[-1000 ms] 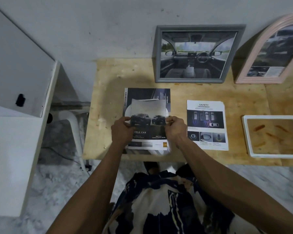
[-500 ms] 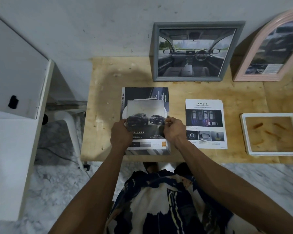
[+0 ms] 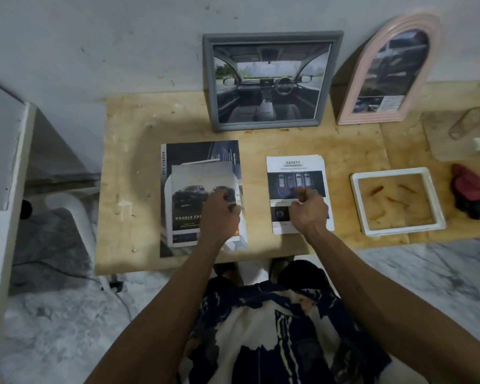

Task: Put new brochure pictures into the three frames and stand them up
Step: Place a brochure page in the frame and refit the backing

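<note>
The left hand rests on the car picture lying on the brochure; its grip is blurred, I cannot tell. The right hand, loosely curled and empty, hovers above the safety sheet. The white frame lies flat on the counter. If pulled one-handed, the loose picture may slide or crease.

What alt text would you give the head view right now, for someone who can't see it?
Over a plywood table, the left hand rests on a car brochure page while the right hand, loosely curled, hovers over a safety sheet. A grey frame and a pink arched frame stand against the wall; a white frame lies flat, pictureless.
</note>
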Demonstrator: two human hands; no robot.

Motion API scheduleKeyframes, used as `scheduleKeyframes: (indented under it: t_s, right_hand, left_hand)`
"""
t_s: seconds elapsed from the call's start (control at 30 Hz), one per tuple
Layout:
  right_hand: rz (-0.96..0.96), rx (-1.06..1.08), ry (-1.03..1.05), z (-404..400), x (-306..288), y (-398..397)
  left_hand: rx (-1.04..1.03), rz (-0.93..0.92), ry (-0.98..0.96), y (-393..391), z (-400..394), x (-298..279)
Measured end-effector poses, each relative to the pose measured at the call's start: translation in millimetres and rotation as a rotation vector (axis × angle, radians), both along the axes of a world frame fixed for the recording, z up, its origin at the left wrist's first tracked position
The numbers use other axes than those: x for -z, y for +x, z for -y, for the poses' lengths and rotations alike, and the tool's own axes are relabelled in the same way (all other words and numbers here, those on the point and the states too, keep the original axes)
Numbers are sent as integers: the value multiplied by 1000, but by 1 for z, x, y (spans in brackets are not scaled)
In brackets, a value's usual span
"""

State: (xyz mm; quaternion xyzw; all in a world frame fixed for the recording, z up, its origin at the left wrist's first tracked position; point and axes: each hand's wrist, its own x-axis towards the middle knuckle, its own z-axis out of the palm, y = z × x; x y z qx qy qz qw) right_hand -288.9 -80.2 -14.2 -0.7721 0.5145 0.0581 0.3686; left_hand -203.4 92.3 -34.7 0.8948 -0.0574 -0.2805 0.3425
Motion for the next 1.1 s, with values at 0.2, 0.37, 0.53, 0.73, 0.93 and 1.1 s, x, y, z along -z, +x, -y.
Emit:
scheduleKeyframes:
  t_s: [0.2, 0.37, 0.53, 0.73, 0.93, 1.1]
  right_hand:
    - [-86, 38, 5, 53, -5, -32]
    - [-51, -15, 74, 72, -3, -42]
    - [-48, -52, 157, 86, 3, -46]
    - [-48, -135, 208, 108, 11, -50]
    - [-11, -226, 252, 124, 15, -57]
    - [46, -210, 205, 126, 16, -66]
  left_hand:
    - [57, -206, -4, -32, 61, 1]
    - [6, -208, 45, -48, 89, 1]
    - [-158, -212, 36, -58, 106, -3]
    - [-377, -199, -22, -68, 125, -3]
    - [-520, -253, -211, -82, 135, -6]
    - [-705, -254, -368, -94, 131, -22]
